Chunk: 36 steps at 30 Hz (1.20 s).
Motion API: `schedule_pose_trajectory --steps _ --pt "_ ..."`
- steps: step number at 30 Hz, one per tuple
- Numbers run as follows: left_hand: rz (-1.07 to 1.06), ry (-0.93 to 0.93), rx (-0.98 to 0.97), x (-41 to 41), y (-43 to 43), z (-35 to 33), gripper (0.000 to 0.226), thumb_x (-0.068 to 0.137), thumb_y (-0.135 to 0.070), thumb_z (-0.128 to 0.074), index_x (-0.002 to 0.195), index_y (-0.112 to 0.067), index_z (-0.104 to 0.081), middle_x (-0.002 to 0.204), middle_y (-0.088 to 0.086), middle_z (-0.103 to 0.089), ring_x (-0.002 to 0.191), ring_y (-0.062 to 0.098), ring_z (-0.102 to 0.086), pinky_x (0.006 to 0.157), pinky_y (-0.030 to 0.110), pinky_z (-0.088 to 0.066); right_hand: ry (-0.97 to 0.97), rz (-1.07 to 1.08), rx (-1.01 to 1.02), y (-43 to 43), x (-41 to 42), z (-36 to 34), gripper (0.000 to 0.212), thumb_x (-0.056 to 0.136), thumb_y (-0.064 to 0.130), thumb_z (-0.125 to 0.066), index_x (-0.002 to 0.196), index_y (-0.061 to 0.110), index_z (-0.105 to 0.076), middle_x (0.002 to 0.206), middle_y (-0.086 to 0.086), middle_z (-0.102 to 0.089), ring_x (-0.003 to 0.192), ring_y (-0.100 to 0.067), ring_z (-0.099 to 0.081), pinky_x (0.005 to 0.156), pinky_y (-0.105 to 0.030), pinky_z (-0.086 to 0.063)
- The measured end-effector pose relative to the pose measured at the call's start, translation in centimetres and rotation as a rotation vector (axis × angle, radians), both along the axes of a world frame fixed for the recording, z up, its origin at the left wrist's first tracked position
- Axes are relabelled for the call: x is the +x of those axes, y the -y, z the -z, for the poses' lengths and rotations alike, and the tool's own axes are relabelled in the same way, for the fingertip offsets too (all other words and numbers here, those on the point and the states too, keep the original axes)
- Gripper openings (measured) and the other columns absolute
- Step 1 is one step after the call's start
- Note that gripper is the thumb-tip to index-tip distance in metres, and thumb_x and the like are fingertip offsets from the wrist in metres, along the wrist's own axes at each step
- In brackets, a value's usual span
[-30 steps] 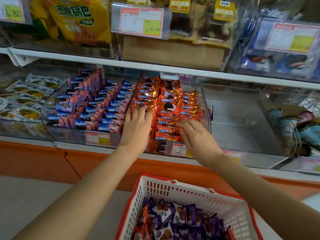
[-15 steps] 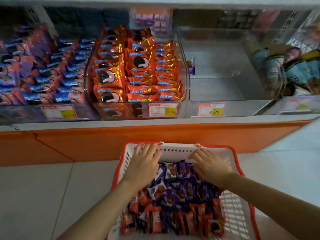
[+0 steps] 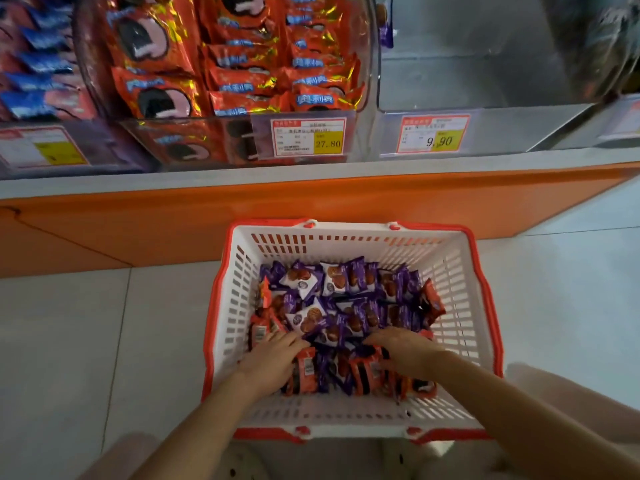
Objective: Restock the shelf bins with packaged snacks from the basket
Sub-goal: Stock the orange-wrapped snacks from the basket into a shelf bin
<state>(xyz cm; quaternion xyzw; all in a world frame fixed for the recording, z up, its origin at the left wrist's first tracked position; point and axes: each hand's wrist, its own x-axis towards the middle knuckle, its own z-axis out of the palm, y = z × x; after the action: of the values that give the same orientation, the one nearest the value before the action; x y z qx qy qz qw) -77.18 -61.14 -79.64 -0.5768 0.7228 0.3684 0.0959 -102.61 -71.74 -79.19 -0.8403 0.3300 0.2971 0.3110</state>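
Down on the pale floor tiles [image 3: 86, 341], the white basket [image 3: 460, 306] with its red rim sits at about six o'clock from the shelf bins, close against the orange shelf base [image 3: 138, 223]. Inside it lies a loose heap of purple snack packets [image 3: 349, 299], with orange-red snack packets [image 3: 306, 370] mixed in along the near side and at the edges. Both hands are in the basket, palms down on the heap. The left hand [image 3: 270, 362] rests at seven o'clock of the pile, fingers spread flat and touching an orange-red packet; whether it has pinched anything cannot be told. The right hand [image 3: 408, 351] lies at five o'clock, fingers also stretched loosely over the packets, its hold likewise unclear. Both forearms reach in from the bottom edge of the view.

At twelve o'clock above the basket, the clear shelf bin [image 3: 370, 64] is packed with orange-red packets, and a price tag [image 3: 308, 136] on its front reads 27.80. At one o'clock stands an empty clear bin [image 3: 485, 81] tagged 9.90. At eleven o'clock a neighbouring bin holds blue-labelled packets [image 3: 38, 64].
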Motion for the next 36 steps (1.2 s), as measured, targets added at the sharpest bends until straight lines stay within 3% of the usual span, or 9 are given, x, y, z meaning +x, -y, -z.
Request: schedule_pose_trajectory --steps 7,11,15,24,27,32,36 --pt "-0.051 0.090 -0.015 -0.8 -0.4 1.2 0.057 0.099 -0.025 -0.045 0.151 -0.019 -0.021 0.151 -0.001 -0.027 0.140 0.018 -0.022 0.114 0.032 -0.017 -0.029 0.015 -0.011 -1.7 0.4 1.7 0.050 0.093 0.025 -0.056 0.140 0.024 -0.041 0.140 -0.001 -0.043 0.130 -0.019 -0.037 0.109 -0.030 -0.030" --pt "-0.028 0.214 -0.023 -2.3 -0.9 2.1 0.057 0.095 -0.018 -0.051 0.147 -0.013 -0.028 0.144 0.007 -0.034 0.134 0.025 -0.028 0.111 0.034 -0.021 -0.051 0.021 -0.031 -2.0 0.7 1.9 0.049 0.091 0.022 -0.059 0.137 0.022 -0.044 0.137 -0.003 -0.043 0.128 -0.021 -0.039 0.106 -0.033 -0.034" --pt "-0.093 0.194 -0.019 -3.0 -1.7 2.8 0.056 0.091 -0.012 -0.053 0.143 -0.013 -0.033 0.142 0.006 -0.036 0.130 0.024 -0.033 0.109 0.033 -0.025 -0.041 0.007 -0.024 -2.0 0.6 1.4 0.035 0.091 0.023 -0.058 0.125 0.020 -0.051 0.132 -0.001 -0.048 0.122 -0.020 -0.043 0.099 -0.030 -0.036" --pt "-0.051 0.306 0.012 -3.0 -1.1 2.3 0.047 0.090 -0.020 -0.056 0.135 -0.013 -0.044 0.140 0.008 -0.039 0.134 0.027 -0.026 0.114 0.037 -0.018 -0.040 -0.093 -0.036 -1.9 1.5 -0.3 0.034 0.094 0.031 -0.054 0.126 0.020 -0.055 0.126 -0.002 -0.053 0.118 -0.021 -0.046 0.099 -0.032 -0.039" --pt "-0.081 0.262 -0.007 -2.8 -1.0 1.7 0.045 0.092 -0.020 -0.055 0.135 -0.015 -0.044 0.141 0.005 -0.043 0.137 0.026 -0.025 0.114 0.038 -0.016 -0.008 -0.050 -0.051 -1.2 1.8 -1.2 0.033 0.093 0.032 -0.054 0.124 0.020 -0.054 0.123 -0.001 -0.053 0.116 -0.019 -0.048 0.096 -0.032 -0.041" --pt "-0.229 0.155 -0.012 -2.1 -0.6 0.4 0.045 0.091 -0.031 -0.059 0.131 -0.018 -0.044 0.132 0.000 -0.053 0.124 0.018 -0.047 0.110 0.035 -0.028 0.036 0.091 -0.058 0.1 2.5 -3.2 0.035 0.092 0.035 -0.057 0.124 0.023 -0.052 0.122 0.002 -0.053 0.109 -0.016 -0.051 0.091 -0.029 -0.043" --pt "-0.414 -0.006 -0.105 -1.9 0.9 -2.3 0.045 0.094 -0.042 -0.054 0.130 -0.016 -0.048 0.122 -0.002 -0.055 0.108 0.013 -0.053 0.090 0.024 -0.042 0.120 0.351 -0.081 0.9 3.8 -5.3 0.030 0.092 0.036 -0.058 0.118 0.022 -0.053 0.112 0.002 -0.062 0.096 -0.015 -0.059 0.082 -0.026 -0.048"
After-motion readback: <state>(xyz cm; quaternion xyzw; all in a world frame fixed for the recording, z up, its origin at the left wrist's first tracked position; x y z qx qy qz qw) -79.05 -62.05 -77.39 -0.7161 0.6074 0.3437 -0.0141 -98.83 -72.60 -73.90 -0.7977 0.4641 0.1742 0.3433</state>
